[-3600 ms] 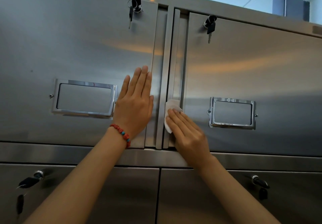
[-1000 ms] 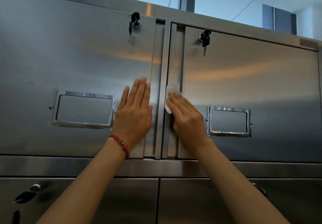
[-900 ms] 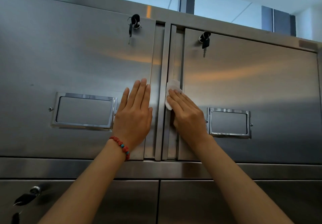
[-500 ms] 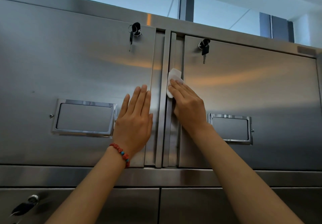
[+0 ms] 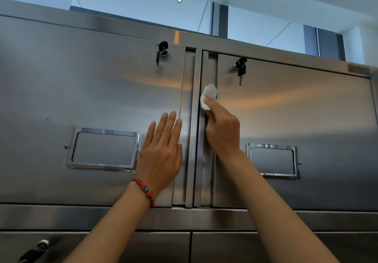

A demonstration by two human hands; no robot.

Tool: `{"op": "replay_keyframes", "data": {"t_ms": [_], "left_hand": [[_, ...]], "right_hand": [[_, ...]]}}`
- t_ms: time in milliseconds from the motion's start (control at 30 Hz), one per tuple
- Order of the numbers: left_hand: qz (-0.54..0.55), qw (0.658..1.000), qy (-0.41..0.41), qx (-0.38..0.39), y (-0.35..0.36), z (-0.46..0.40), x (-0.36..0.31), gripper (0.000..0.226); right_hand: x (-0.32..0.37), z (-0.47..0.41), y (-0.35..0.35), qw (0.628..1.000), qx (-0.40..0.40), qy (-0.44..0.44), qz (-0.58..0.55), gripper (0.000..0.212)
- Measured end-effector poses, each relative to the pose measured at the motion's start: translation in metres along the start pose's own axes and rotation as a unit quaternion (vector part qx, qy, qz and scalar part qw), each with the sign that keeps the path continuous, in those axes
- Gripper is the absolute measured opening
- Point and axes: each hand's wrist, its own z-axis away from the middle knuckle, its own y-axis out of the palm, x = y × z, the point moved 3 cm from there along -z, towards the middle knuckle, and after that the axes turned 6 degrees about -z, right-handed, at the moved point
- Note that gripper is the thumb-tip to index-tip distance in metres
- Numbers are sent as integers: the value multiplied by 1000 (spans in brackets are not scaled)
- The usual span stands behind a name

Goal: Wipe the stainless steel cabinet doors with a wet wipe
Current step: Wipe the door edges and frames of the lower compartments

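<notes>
Two stainless steel cabinet doors fill the view: a left door (image 5: pixel 81 99) and a right door (image 5: pixel 296 115), meeting at vertical edge strips in the middle. My right hand (image 5: pixel 222 131) presses a folded white wet wipe (image 5: pixel 208 96) against the right door's inner edge strip, about a third of the way down, fingers curled over it. My left hand (image 5: pixel 161 154), with a red bead bracelet at the wrist, lies flat with straight fingers on the left door near its right edge.
Each door carries a key in a lock near the top, left key (image 5: pixel 161 52) and right key (image 5: pixel 240 68), and a framed label holder, one left (image 5: pixel 104 149), one right (image 5: pixel 273 160). Lower doors sit below a horizontal rail (image 5: pixel 61 215); another lock (image 5: pixel 38 246) shows bottom left.
My right hand has slid the wipe up the right door's edge strip, from label-holder height towards the lock. My left hand stays flat on the left door. The view has tilted upward.
</notes>
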Motion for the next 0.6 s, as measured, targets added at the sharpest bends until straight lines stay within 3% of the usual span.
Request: {"op": "replay_keyframes", "data": {"t_ms": [233, 600], "left_hand": [[20, 999, -13, -22, -4, -4, 4, 52], [-7, 999, -31, -19, -3, -10, 27, 55]], "right_hand": [[11, -14, -4, 999, -23, -32, 10, 27], [16, -14, 18, 987, 32, -95, 124, 35]]}}
